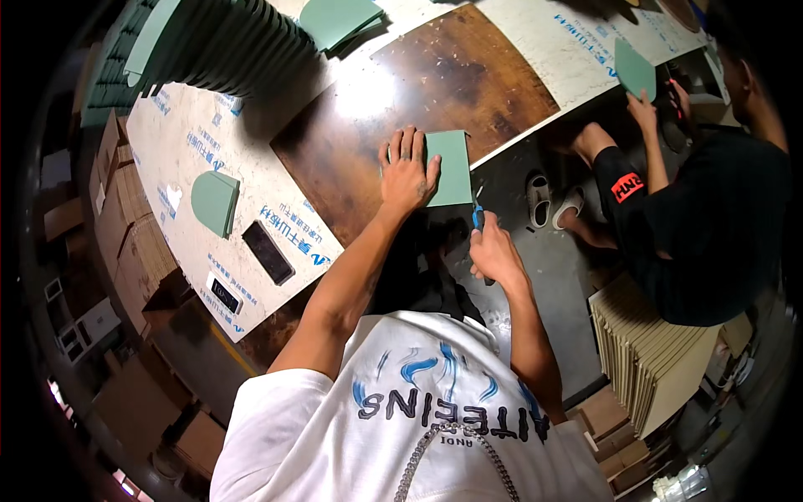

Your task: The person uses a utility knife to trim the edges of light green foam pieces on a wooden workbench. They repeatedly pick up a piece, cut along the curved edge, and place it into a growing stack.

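Note:
A green, roughly square panel (452,167) lies on the brown board near the table's front edge, its right side at that edge. My left hand (406,177) rests flat with outstretched fingers over the panel's left side, thumb on its green face. In my right hand (499,253) is a blue and black utility knife (478,219), its thin tip up close to the panel's lower right corner. My right fingers are wrapped round the handle, just off the table's edge.
Tall stacked green pieces (226,42) stand at the far left. Left of me lie a folded green piece (216,203), a phone (268,252) and a small digital device (225,294). At right a seated co-worker (703,209) holds another green piece (635,70), near stacked tan boards (652,351).

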### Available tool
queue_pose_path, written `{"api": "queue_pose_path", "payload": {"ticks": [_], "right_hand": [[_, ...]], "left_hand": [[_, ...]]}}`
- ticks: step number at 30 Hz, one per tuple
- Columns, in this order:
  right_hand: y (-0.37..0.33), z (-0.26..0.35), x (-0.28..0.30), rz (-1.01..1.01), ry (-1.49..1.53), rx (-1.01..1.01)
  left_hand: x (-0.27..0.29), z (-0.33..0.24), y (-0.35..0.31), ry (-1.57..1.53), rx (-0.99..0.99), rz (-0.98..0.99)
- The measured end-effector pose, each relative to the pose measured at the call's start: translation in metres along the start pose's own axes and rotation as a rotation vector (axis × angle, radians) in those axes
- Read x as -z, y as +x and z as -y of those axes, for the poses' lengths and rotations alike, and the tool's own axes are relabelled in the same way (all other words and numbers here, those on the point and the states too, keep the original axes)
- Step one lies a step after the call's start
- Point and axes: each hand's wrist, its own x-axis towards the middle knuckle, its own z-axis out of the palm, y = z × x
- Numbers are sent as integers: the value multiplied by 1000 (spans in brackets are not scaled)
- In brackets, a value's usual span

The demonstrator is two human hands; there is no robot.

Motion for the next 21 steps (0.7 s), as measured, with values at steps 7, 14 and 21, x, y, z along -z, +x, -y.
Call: {"api": "queue_pose_path", "payload": {"ticks": [7, 14, 21], "right_hand": [[12, -4, -12, 24, -82, -69], [25, -42, -38, -150, -185, 29], [75, -146, -125, -191, -170, 7]], "left_hand": [[0, 5, 4, 5, 19, 31], [1, 1, 7, 10, 0, 31], [0, 0, 1, 43, -19, 42]]}}
